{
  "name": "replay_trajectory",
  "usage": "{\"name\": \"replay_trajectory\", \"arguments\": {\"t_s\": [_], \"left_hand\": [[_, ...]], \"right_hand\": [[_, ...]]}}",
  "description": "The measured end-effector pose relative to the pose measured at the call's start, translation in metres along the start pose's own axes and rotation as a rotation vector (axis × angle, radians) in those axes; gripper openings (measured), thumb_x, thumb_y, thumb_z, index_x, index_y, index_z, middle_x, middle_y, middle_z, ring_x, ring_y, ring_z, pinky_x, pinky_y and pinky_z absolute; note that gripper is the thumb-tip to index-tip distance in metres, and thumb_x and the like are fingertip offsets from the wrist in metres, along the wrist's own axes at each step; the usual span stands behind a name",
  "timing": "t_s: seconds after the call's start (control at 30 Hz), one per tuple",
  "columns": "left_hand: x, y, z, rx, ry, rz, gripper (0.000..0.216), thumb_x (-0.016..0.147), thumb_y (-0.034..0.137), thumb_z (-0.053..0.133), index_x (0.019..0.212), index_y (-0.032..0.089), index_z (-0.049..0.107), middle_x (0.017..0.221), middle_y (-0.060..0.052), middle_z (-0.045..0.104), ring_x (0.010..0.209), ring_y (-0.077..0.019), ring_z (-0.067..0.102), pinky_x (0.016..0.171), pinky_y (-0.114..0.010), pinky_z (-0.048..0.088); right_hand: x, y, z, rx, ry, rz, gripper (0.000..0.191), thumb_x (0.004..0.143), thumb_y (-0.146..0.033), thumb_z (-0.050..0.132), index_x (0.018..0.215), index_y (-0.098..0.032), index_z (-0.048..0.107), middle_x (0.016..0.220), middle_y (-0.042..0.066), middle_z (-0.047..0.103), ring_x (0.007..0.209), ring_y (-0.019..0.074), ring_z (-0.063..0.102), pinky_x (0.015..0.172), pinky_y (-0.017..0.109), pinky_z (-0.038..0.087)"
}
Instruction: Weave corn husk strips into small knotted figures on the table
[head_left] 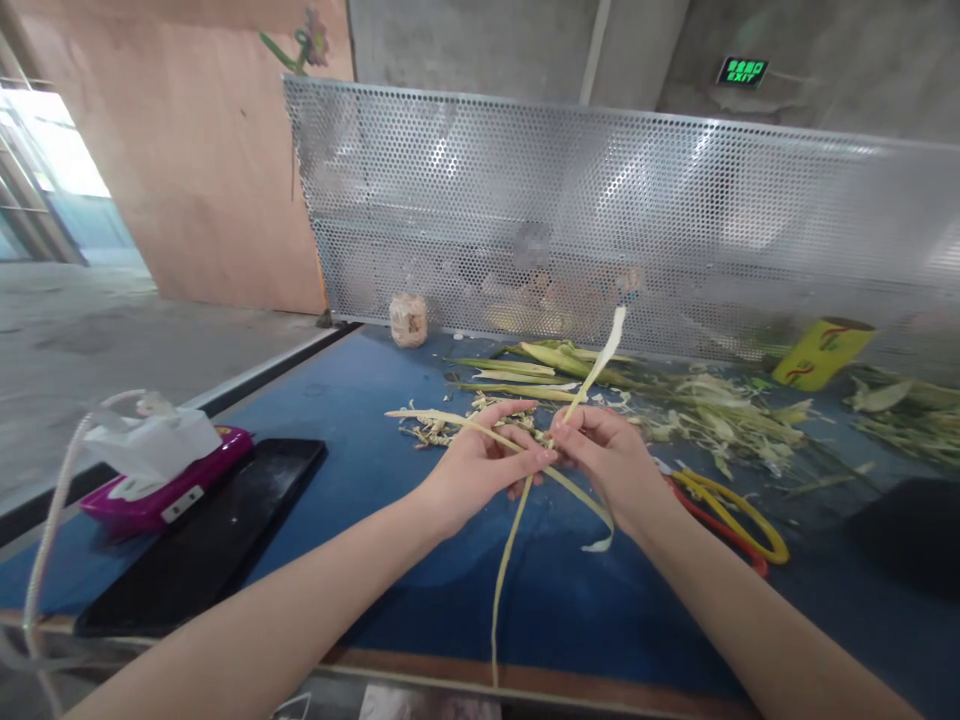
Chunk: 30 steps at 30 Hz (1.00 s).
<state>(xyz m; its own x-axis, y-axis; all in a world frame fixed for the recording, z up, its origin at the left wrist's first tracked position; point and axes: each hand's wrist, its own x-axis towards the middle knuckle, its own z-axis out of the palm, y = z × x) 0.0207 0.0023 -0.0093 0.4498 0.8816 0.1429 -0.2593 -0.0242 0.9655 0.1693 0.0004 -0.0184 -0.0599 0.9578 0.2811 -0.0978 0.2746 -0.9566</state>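
Note:
Both hands meet over the blue tabletop, pinching pale green plant-leaf strips that cross between them. My left hand [487, 455] is closed on a leaf strip [508, 565] whose tail hangs down to the table's front edge. Fingers and thumb of my right hand [606, 455] press on another strip [600, 362] that sticks up to a white, wider tip. A curled strip end [598, 545] dangles below the right hand. The exact crossing point is partly hidden by the fingertips. Behind the hands lie small dried scraps [431, 430] and long green leaves [517, 378].
Scissors with yellow and red handles [739, 520] lie right of my right forearm. A shredded leaf pile [720, 410] and a yellow roll [825, 353] are behind. At left are a black phone [217, 530] and a purple power strip [172, 490]. A perforated metal screen [487, 200] borders the back.

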Motion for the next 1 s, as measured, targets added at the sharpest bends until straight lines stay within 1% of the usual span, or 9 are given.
{"name": "replay_trajectory", "arguments": {"t_s": [0.13,0.33,0.43,0.6,0.73,0.83,0.9,0.97,1.0], "left_hand": [[0.0,-0.002,-0.002,0.017,-0.03,-0.046,0.05,0.063,0.024,0.071,0.106,0.012,0.048,0.058,0.005,0.057,0.047,-0.0068,0.05,0.042,-0.019,0.038],[-0.001,-0.001,-0.001,-0.05,-0.037,-0.099,0.047,0.063,0.023,0.071,0.103,0.01,0.051,0.06,0.003,0.059,0.049,-0.008,0.054,0.047,-0.022,0.043],[-0.002,0.001,-0.002,-0.135,-0.007,-0.11,0.052,0.067,0.023,0.068,0.113,0.011,0.046,0.069,-0.001,0.063,0.056,-0.0105,0.058,0.051,-0.024,0.046],[-0.001,0.005,-0.006,-0.172,0.015,-0.012,0.067,0.062,0.011,0.071,0.121,0.012,0.04,0.074,-0.002,0.065,0.056,-0.0105,0.058,0.052,-0.024,0.046],[0.002,0.004,-0.011,-0.086,0.1,0.043,0.062,0.062,0.016,0.071,0.118,0.014,0.045,0.072,0.001,0.063,0.052,-0.0089,0.056,0.053,-0.026,0.047],[0.005,0.001,-0.016,0.051,0.071,0.048,0.038,0.064,0.025,0.07,0.099,0.014,0.06,0.072,-0.002,0.064,0.062,-0.0122,0.059,0.064,-0.03,0.047],[0.007,0.0,-0.019,0.161,0.028,0.065,0.02,0.066,0.03,0.068,0.075,0.013,0.067,0.075,-0.007,0.065,0.088,-0.0195,0.059,0.074,-0.03,0.046],[0.007,0.0,-0.02,0.209,0.004,0.075,0.022,0.067,0.033,0.066,0.058,0.013,0.065,0.079,-0.011,0.065,0.109,-0.024,0.048,0.08,-0.029,0.045],[0.007,0.001,-0.02,0.201,-0.001,0.066,0.024,0.067,0.033,0.067,0.055,0.012,0.064,0.08,-0.012,0.065,0.11,-0.0243,0.047,0.079,-0.029,0.045]], "right_hand": [[-0.002,0.0,0.001,-0.02,0.058,-0.073,0.025,0.067,-0.032,0.067,0.057,-0.016,0.05,0.064,-0.003,0.047,0.057,0.0071,0.042,0.053,0.022,0.036],[-0.002,-0.003,-0.002,-0.064,0.032,-0.092,0.026,0.069,-0.033,0.066,0.058,-0.017,0.05,0.065,-0.003,0.047,0.056,0.0074,0.041,0.053,0.023,0.034],[0.001,-0.004,-0.004,-0.106,-0.025,-0.003,0.026,0.072,-0.038,0.061,0.063,-0.017,0.05,0.06,-0.003,0.048,0.053,0.0076,0.042,0.052,0.024,0.035],[0.0,-0.013,-0.002,-0.204,-0.249,0.114,0.026,0.078,-0.044,0.051,0.082,-0.019,0.047,0.061,-0.004,0.049,0.048,0.0064,0.041,0.046,0.022,0.032],[-0.004,-0.02,-0.003,-0.384,-0.257,0.091,0.019,0.078,-0.038,0.052,0.08,-0.02,0.043,0.05,-0.009,0.038,0.042,0.005,0.031,0.042,0.02,0.024],[-0.005,-0.024,-0.008,-0.532,-0.29,0.039,0.017,0.082,-0.035,0.046,0.076,-0.02,0.048,0.048,-0.008,0.035,0.043,0.0056,0.03,0.042,0.02,0.024],[-0.005,-0.027,-0.01,-0.592,-0.313,0.034,0.017,0.082,-0.034,0.046,0.076,-0.019,0.05,0.048,-0.008,0.036,0.043,0.0057,0.031,0.041,0.02,0.024],[-0.005,-0.029,-0.012,-0.611,-0.314,0.046,0.016,0.082,-0.034,0.046,0.076,-0.019,0.05,0.047,-0.008,0.036,0.042,0.0056,0.03,0.041,0.02,0.023],[-0.004,-0.029,-0.012,-0.605,-0.314,0.047,0.016,0.082,-0.034,0.046,0.076,-0.019,0.05,0.048,-0.008,0.036,0.042,0.0056,0.03,0.041,0.02,0.023]]}}
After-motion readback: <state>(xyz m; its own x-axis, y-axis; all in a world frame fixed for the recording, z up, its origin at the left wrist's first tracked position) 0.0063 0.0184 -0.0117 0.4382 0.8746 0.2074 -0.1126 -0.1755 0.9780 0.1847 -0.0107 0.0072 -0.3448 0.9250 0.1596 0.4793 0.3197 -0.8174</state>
